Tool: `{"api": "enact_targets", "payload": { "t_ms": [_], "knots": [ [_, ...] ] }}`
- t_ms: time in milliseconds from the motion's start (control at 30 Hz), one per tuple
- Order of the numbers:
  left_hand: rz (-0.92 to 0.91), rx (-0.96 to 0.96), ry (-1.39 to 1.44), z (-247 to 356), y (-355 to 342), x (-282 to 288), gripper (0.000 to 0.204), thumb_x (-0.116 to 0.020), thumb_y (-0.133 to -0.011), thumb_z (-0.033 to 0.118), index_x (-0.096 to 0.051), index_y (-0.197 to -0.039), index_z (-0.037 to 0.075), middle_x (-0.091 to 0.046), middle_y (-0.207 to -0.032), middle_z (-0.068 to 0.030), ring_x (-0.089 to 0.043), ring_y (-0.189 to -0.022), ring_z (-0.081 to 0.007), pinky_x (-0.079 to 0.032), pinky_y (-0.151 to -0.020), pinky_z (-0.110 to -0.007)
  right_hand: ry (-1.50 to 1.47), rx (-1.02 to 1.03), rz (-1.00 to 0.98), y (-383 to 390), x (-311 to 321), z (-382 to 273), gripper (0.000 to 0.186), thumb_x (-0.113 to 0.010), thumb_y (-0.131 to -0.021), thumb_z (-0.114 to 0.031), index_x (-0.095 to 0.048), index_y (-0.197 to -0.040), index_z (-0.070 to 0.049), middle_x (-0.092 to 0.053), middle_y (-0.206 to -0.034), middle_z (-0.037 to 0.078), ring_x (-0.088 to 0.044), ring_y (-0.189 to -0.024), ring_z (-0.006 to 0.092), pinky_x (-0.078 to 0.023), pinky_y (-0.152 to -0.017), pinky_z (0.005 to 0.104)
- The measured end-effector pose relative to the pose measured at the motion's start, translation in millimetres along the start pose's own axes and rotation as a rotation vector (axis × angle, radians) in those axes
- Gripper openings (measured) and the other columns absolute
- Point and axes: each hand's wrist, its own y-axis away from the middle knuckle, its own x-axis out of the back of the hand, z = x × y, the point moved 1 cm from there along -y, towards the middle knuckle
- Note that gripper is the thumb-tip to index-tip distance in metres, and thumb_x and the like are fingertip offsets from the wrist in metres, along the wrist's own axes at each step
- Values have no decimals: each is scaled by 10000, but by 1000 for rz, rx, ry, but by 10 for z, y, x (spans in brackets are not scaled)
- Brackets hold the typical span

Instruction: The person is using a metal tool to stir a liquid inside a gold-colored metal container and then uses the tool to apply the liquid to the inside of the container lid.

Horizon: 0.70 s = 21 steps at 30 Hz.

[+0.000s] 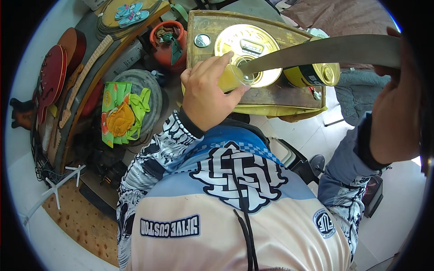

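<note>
My left hand (205, 92) grips a clear plastic cup (233, 77) holding yellow liquid, held over a large round gold tin (248, 45). My right hand (393, 113), at the right edge, holds one end of a long, flat grey strip (325, 52). The strip's other end reaches into the cup's mouth. The gold tin stands on a worn wooden board (271, 97). A smaller yellow can (316, 74) with a gold lid lies on its side under the strip.
A red gas cylinder (168, 43) stands behind the board. Guitars (56, 77) lean at the left beside a green and orange patterned bag (120, 113). A white tiled floor (398, 203) and a dark pedal-like object (312, 165) lie to the right.
</note>
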Motion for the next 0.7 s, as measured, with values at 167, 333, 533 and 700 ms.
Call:
{"api": "enact_targets", "payload": {
  "t_ms": [167, 333, 533, 700],
  "knots": [
    [4, 1, -18, -22, 3, -13, 608, -893, -723, 230, -675, -1239, -7, -730, -1129, -160, -701, -1028, -342, -521, -912, -439, -203, -222, 163, 276, -565, -481, 147, -756, -965, -115, -793, -1026, 13, -760, -816, 68, -658, -653, 92, -505, -587, 228],
    [-9, 30, 19, 9, -22, 18, 623, -899, -719, 231, -670, -1251, -1, -725, -1149, -166, -701, -1051, -347, -535, -917, -426, -254, -101, -50, 612, -924, -357, 85, -768, -897, -45, -692, -874, -14, -659, -746, 114, -619, -576, 273, -472, -518, 349],
    [-64, 145, 268, -70, 58, 141, 672, -914, -704, 220, -652, -1291, 24, -706, -1228, -157, -702, -1082, -287, -520, -935, -433, -269, -210, -51, 843, -1023, -202, 83, -744, -924, -59, -686, -885, -15, -639, -724, 113, -604, -579, 281, -461, -524, 352],
    [-71, 237, 772, -146, 17, 304, 646, -871, -807, 62, -566, -1364, -56, -690, -1267, -146, -675, -1128, -202, -531, -999, -347, -192, -306, -70, 849, -987, -63, 178, -751, -934, -139, -677, -821, -24, -606, -667, 114, -586, -548, 288, -449, -520, 365]
  ]
}}
